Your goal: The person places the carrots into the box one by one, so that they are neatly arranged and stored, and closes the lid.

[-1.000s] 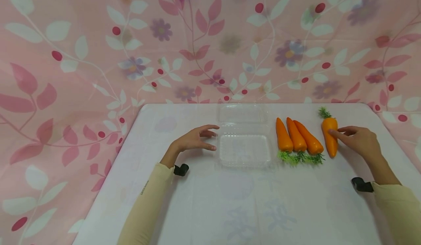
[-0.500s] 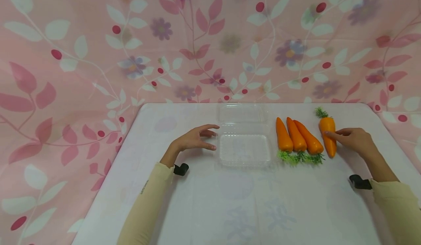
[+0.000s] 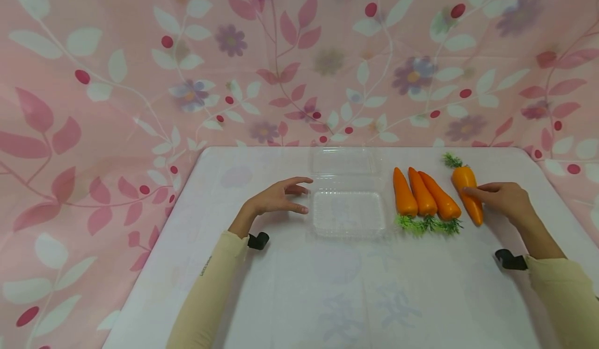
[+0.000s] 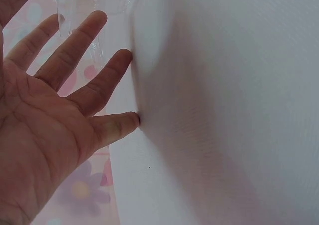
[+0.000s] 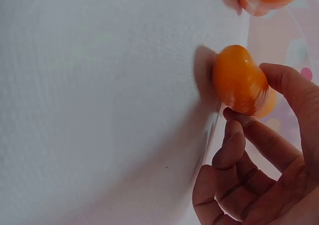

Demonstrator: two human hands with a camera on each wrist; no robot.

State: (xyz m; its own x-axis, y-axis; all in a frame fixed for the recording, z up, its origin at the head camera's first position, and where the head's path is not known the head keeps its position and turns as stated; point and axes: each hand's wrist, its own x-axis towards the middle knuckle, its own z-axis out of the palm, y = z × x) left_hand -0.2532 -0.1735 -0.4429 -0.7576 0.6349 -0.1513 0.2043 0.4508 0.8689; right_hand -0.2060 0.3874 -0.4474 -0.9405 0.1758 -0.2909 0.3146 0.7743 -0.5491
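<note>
At the right of the head view, my right hand (image 3: 507, 201) pinches a carrot (image 3: 465, 177) between thumb and fingers. Its leafy green top points to the back and its tip toward me. The right wrist view shows this carrot (image 5: 239, 80) end-on, with the right hand (image 5: 269, 170) holding its side. My left hand (image 3: 276, 198) is held with spread fingers beside the left edge of a clear plastic clamshell box (image 3: 348, 234), whose lid lies folded back. In the left wrist view the left hand (image 4: 65, 100) holds nothing, its fingertips close to the table and the box (image 4: 94, 3).
Three more carrots (image 3: 423, 198) lie side by side between the box and my right hand, their green tops toward me. A white cloth covers the table (image 3: 290, 297). Behind it hangs a pink floral curtain (image 3: 299, 68).
The carrot in my right hand has turned: its leafy top has swung left and its tip slightly right. My left hand, the box and the other carrots stay put.
</note>
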